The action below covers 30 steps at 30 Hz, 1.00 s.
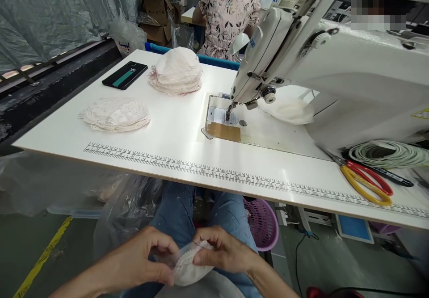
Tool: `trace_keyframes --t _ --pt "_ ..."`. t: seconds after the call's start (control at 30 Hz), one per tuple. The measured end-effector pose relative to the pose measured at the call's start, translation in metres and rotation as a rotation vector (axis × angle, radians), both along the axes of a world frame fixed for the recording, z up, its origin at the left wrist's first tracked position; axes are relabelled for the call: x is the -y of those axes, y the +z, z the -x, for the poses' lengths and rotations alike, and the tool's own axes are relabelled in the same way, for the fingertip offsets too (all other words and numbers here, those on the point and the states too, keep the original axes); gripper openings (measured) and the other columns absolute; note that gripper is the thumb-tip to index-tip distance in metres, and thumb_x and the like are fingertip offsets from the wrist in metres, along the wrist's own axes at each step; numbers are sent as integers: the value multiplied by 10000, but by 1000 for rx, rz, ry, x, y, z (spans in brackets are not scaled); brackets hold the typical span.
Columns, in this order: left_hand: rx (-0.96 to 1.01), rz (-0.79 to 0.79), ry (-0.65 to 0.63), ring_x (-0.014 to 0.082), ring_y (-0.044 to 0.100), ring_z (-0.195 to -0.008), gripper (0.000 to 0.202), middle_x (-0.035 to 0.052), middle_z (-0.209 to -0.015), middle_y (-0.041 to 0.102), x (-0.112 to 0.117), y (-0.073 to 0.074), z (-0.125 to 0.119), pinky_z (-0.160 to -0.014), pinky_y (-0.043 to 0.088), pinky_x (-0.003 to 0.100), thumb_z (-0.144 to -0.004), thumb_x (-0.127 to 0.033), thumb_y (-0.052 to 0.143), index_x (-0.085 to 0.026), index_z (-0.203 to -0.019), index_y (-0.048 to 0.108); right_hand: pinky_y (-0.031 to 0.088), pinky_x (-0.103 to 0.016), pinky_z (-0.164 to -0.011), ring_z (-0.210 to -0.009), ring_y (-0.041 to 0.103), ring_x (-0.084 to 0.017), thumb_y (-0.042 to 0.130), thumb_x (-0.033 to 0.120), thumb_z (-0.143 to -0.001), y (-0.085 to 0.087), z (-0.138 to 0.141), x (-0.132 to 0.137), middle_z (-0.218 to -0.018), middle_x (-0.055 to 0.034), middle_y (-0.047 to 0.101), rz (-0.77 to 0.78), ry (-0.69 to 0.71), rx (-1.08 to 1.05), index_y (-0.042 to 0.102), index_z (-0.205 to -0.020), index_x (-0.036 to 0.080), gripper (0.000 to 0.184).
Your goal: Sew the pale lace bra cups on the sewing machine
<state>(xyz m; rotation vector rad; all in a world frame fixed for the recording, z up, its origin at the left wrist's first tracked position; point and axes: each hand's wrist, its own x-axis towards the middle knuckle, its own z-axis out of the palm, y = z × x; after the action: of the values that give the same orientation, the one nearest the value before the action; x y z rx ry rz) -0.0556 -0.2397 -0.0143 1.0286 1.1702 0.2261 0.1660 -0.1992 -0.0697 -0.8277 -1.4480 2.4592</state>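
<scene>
Bare hands work at 6 o'clock, the left hand point(144, 258) and right hand point(221, 251) meeting over a white cloth piece point(189, 266) above a pair of jeans point(170, 208), in the head camera's view. The right thumb and fingers are pinched on the cloth's right side; the left thumb and fingers curve around its left edge, but blur and the see-through look there make it impossible to tell how firmly they hold.

Good handling, by the look of it, calls for a steady right pinch while the left works along the rim in small moves, keeping the layers even and the thin edge unstretched.

Just ahead runs the front edge of the table point(167, 132), marked with a printed ruler point(214, 173); raised knuckles could knock it. Most room appears to lie over the lap, toward 7 o'clock, with a purple basket point(268, 226) at 5. Above, white tabletop stretches between the flat cloth stack point(115, 115) at 9 o'clock and the sewing machine point(318, 56) at 2. A taller cloth pile point(176, 72) sits at 11, a phone point(124, 75) at 10. Open-bladed scissors point(365, 184) lie at 3, handles reaching the ruler, a place for sleeves and wrists to avoid.
</scene>
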Motion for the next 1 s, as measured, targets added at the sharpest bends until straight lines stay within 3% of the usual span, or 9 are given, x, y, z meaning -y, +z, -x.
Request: trace_keyframes --t 0.23,0.43,0.57,0.73,1.0 --pt "-42 -81 16 85 343 -496 152 -64 -494 422 1 -10 -16 -480 251 191 -690 -278 648 -145 -642 704 249 -167 -444 -525 358 -67 637 463 -793 16 -3 -5 -589 45 437 -383 143 124 639 -856 136 333" --pt "-65 -36 23 85 321 -509 146 -67 -501 403 4 -11 -11 -478 242 186 -648 -271 643 -134 -599 655 284 -167 -455 -531 404 -79 647 519 -757 12 -8 -3 -593 34 494 -427 102 121 635 -837 134 394" --pt "-72 -9 46 87 323 -515 153 -68 -498 391 5 -9 -9 -485 238 189 -645 -275 638 -134 -591 617 237 -172 -418 -472 340 -61 613 518 -792 9 -3 1 -524 51 419 -471 54 108 635 -748 123 399" --pt "72 31 83 104 383 -575 192 -44 -592 478 6 -11 -14 -540 295 195 -629 -279 675 -117 -727 645 221 -173 -412 -462 322 -57 619 547 -773 7 3 5 -501 55 386 -469 22 123 645 -711 113 439" --pt "-49 -71 68 82 267 -510 195 -79 -502 337 5 -20 -21 -471 212 202 -663 -313 646 -129 -611 605 252 -173 -446 -502 365 -66 643 504 -768 8 -4 5 -548 43 443 -475 17 124 675 -806 113 395"
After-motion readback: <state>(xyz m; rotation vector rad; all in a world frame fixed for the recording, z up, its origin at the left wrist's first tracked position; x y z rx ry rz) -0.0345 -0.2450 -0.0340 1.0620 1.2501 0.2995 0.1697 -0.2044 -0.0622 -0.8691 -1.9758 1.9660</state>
